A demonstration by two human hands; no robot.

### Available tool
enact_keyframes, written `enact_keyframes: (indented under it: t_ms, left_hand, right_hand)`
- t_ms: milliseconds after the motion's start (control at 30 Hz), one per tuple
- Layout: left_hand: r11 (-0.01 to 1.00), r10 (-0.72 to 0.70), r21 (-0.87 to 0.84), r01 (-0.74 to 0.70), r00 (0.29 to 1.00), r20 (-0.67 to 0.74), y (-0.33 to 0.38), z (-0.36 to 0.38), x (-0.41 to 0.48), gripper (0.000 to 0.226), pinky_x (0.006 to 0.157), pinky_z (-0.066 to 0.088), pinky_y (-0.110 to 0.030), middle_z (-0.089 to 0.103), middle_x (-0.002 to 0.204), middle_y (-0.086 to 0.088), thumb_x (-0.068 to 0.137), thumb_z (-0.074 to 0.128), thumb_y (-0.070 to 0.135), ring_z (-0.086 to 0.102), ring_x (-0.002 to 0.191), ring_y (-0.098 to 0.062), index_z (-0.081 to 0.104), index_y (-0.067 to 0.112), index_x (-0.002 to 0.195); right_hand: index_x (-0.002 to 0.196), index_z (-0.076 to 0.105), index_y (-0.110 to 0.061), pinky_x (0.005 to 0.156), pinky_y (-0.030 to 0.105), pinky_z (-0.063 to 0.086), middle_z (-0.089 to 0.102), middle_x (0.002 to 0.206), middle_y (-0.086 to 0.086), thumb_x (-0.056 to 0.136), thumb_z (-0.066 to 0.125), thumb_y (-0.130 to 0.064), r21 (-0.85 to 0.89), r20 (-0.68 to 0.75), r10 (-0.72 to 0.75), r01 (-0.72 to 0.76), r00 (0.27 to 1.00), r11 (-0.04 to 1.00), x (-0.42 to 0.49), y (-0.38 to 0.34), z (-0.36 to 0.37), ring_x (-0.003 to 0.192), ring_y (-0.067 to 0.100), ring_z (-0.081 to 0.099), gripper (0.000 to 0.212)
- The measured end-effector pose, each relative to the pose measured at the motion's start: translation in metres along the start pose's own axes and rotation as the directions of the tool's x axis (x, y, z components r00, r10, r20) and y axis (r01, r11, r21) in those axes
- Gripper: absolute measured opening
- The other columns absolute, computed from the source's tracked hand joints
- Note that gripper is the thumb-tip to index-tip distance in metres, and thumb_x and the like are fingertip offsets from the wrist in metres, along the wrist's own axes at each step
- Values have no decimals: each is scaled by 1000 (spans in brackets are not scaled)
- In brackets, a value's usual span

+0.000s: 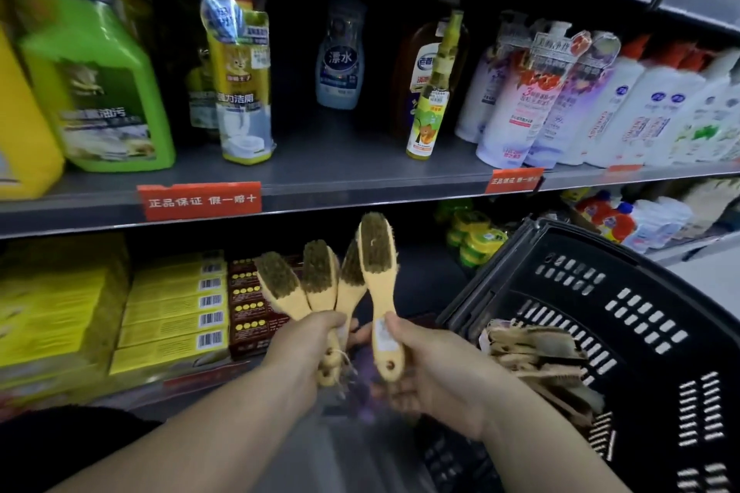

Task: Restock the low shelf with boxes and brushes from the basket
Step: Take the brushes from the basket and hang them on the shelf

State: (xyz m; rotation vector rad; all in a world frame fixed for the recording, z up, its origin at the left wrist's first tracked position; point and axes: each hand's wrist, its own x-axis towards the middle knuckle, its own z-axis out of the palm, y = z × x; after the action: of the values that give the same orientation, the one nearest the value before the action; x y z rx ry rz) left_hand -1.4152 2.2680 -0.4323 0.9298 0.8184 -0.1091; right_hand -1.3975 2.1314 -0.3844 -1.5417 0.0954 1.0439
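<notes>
left hand (308,348) clenched round three brushes (316,284) by handles | right hand (432,368) grasping fourth brush (378,272), before low shelf (280,368) | judged light, stiff wood; hold handles | more in basket (640,292)

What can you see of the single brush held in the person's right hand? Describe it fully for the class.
The brush looks like pale wood, with a long oval head of dark olive-brown bristles facing the camera and a slim handle ending in a hanging hole. A small label sits on the handle. It stands nearly upright, head up, before the low shelf's dark gap. The right hand grips its handle; its head sits beside, perhaps touching, the brushes in the left hand.
</notes>
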Motion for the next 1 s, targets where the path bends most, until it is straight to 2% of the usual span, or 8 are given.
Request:
enact_keyframes:
  t_ms: [100, 167, 267, 400, 533, 733, 867, 1000]
  left_hand:
    - [1000, 19, -17, -20, 997, -81, 3, -26, 15, 19, 63, 56, -34, 71, 86, -20, 86, 57, 9, 69, 72, -28, 68, -4, 95]
    - [998, 57, -2, -58, 984, -171, 5, -44, 25, 19, 65, 46, -34, 70, 84, -18, 83, 60, 8, 59, 74, -28, 67, -2, 97]
    - [998, 62, 9, -62, 962, -265, 12, -65, 37, 12, 54, 35, -28, 62, 61, -14, 81, 58, 3, 44, 57, -22, 65, -4, 86]
    - [998, 57, 15, -55, 947, -317, 19, -85, 45, 13, 40, 31, -17, 57, 62, -17, 78, 54, -1, 38, 44, -19, 63, -5, 87]
    - [997, 62, 70, -39, 929, -365, 32, -92, 58, 9, 33, 28, -11, 55, 68, -19, 78, 53, -1, 35, 32, -16, 57, -6, 85]
    - [960, 124, 278, -34, 942, -311, 49, -85, 87, 6, 36, 29, -11, 47, 54, -12, 78, 52, -4, 25, 19, -10, 49, 1, 79]
    - [920, 129, 392, -19, 958, -255, 53, -90, 105, 10, 35, 28, -12, 30, 30, 0, 80, 53, -2, 23, 19, -11, 46, 3, 78]
    - [912, 85, 409, 12, 972, -217, 50, -102, 128, 12, 37, 23, -11, 34, 44, -4, 80, 58, 0, 23, 25, -11, 48, 7, 79]
  right_hand:
    - [111, 64, -16, 93, 35, 43, 63, 91, 2, 99, 35, -45, -252, -124, -47, 14, 991, 968, 19, 1, 11, 90, 19, 56, 43]
    - [108, 64, -17, 85, 31, 42, 60, 98, 2, 99, 33, -44, -286, -196, -83, 24, 977, 958, 37, 3, 19, 93, 17, 55, 42]
    - [96, 66, -9, 68, 29, 44, 62, 83, 6, 99, 39, -35, -9, -311, -57, 57, 949, 998, 68, 9, 38, 76, 18, 57, 37]
    - [83, 57, -3, 51, 29, 45, 53, 44, 5, 100, 39, -26, 445, -386, 77, 112, 919, 888, 124, 22, 50, 45, 19, 46, 34]
    - [72, 51, -8, 39, 22, 29, 49, 50, 5, 98, 36, -22, 234, -485, 59, 65, 872, 970, 179, 28, 35, 38, 16, 37, 33]
    - [73, 50, -16, 49, 26, 34, 46, 66, 1, 94, 46, -12, -7, -434, -9, 7, 901, 1000, 241, 40, 0, 54, 12, 41, 22]
    - [98, 58, -12, 45, 18, 38, 59, 79, 6, 95, 53, -17, -237, -499, -69, -60, 864, 970, 275, 47, -21, 49, 10, 51, 8]
    - [96, 65, -1, 64, 27, 47, 63, 76, 9, 90, 52, 1, -363, -378, -119, -28, 918, 932, 296, 56, -22, 70, 20, 57, 15]
